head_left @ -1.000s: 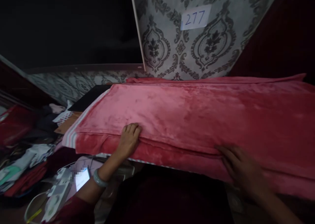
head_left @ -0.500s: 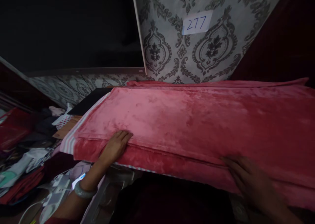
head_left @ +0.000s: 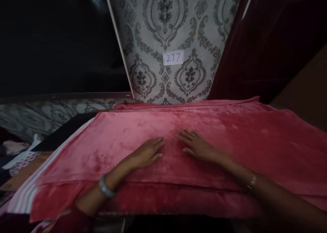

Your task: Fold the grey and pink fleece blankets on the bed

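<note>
Palms flat, both hands lie on top of a folded, plush pink-red blanket (head_left: 204, 137) that covers a raised surface from its left edge to its right. The left hand (head_left: 146, 153), with a pale bangle (head_left: 106, 187) on its wrist, rests with fingers stretched forward and held together, pressed down on the pile near the middle of the blanket. The right hand (head_left: 198, 146), a thin bracelet (head_left: 252, 181) on its wrist, lies just beside it with fingers slightly fanned, its tips pointing toward the left hand; the two are near but do not touch. Neither hand pinches or grasps cloth.

The blanket is stacked in layers: a fold line runs along the near edge, and a striped white border (head_left: 24, 200) shows at the near left corner, hanging a little past the edge. The far edge meets a wall of grey damask-patterned paper (head_left: 163, 28) carrying a small white label marked 277 (head_left: 173, 58). Spotted fabric (head_left: 21, 158) lies lower down beyond the left edge.

As a judgement, the slick, deep pile could let the upper layer creep over the lower one under any sideways push, skewing the near fold. The overhanging left corner might also drag the layers off the edge.
</note>
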Demonstrator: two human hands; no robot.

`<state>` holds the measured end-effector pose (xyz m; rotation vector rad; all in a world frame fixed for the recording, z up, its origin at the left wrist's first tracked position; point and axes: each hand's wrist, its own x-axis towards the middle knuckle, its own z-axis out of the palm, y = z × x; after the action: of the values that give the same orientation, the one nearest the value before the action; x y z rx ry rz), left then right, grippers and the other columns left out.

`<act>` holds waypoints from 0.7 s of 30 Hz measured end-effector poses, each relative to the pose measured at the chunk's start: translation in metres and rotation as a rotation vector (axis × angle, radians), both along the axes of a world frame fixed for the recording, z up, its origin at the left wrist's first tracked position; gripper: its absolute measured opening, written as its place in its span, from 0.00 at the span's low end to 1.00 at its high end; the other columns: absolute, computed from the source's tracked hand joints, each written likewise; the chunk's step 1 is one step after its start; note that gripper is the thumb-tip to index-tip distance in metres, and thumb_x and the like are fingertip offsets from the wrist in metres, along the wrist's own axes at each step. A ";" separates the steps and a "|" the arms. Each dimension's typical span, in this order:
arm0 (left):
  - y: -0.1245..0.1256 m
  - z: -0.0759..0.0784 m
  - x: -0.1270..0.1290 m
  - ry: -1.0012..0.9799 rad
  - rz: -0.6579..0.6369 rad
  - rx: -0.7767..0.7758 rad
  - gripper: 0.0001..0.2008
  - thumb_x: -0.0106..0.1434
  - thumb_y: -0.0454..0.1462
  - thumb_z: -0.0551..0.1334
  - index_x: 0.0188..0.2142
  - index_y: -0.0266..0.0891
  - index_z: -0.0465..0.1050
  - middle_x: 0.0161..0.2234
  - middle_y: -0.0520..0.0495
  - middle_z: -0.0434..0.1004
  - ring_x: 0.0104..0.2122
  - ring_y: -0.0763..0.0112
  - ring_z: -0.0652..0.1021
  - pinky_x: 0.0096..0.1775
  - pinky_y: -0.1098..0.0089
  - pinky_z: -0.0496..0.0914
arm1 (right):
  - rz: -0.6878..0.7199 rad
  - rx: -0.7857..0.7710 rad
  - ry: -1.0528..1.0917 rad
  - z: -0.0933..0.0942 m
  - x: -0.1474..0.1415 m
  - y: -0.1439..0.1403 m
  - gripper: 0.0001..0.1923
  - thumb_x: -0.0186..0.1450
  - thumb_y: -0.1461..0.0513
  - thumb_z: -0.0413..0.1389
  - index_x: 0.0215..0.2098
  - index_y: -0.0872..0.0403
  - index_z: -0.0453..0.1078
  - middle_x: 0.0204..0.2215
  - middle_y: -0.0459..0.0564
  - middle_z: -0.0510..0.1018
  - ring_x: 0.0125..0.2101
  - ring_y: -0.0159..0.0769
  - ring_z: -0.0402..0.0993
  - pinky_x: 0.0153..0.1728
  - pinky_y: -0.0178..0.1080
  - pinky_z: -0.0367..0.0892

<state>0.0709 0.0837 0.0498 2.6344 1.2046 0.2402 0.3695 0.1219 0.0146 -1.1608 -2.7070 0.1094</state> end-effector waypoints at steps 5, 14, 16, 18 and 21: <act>0.084 -0.007 0.038 0.164 0.151 0.101 0.34 0.71 0.49 0.54 0.69 0.34 0.55 0.70 0.30 0.51 0.70 0.48 0.53 0.67 0.43 0.51 | -0.104 -0.049 -0.049 -0.010 -0.008 0.067 0.34 0.74 0.44 0.43 0.74 0.46 0.48 0.73 0.55 0.44 0.72 0.51 0.38 0.67 0.62 0.42; 0.133 -0.062 0.024 0.127 0.232 0.298 0.30 0.71 0.50 0.52 0.68 0.42 0.61 0.69 0.32 0.56 0.69 0.44 0.57 0.62 0.35 0.55 | -0.412 -0.069 -0.074 -0.014 0.108 0.143 0.34 0.74 0.43 0.37 0.73 0.46 0.50 0.73 0.52 0.47 0.72 0.50 0.39 0.68 0.62 0.38; 0.140 -0.067 0.021 0.133 0.230 0.320 0.30 0.70 0.50 0.51 0.67 0.42 0.63 0.69 0.34 0.56 0.68 0.44 0.58 0.62 0.35 0.56 | -0.558 -0.103 -0.073 -0.010 0.148 0.152 0.34 0.74 0.44 0.37 0.73 0.47 0.49 0.73 0.52 0.47 0.72 0.51 0.38 0.67 0.63 0.38; 0.146 -0.070 0.019 0.150 0.231 0.332 0.31 0.69 0.51 0.50 0.67 0.42 0.63 0.69 0.36 0.56 0.68 0.44 0.58 0.62 0.36 0.56 | -0.689 -0.130 -0.061 -0.009 0.186 0.158 0.33 0.75 0.45 0.36 0.74 0.48 0.48 0.73 0.52 0.46 0.72 0.49 0.37 0.68 0.61 0.37; 0.153 -0.079 0.013 0.152 0.234 0.356 0.32 0.68 0.51 0.48 0.66 0.42 0.64 0.69 0.39 0.57 0.68 0.44 0.59 0.62 0.37 0.57 | -0.857 -0.130 -0.026 -0.010 0.234 0.161 0.33 0.75 0.46 0.37 0.73 0.48 0.49 0.73 0.52 0.48 0.72 0.47 0.38 0.69 0.57 0.36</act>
<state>0.0840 0.2364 -0.0293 2.8462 1.6610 0.3273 0.6034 0.2829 0.0050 -2.2359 -2.0066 0.1379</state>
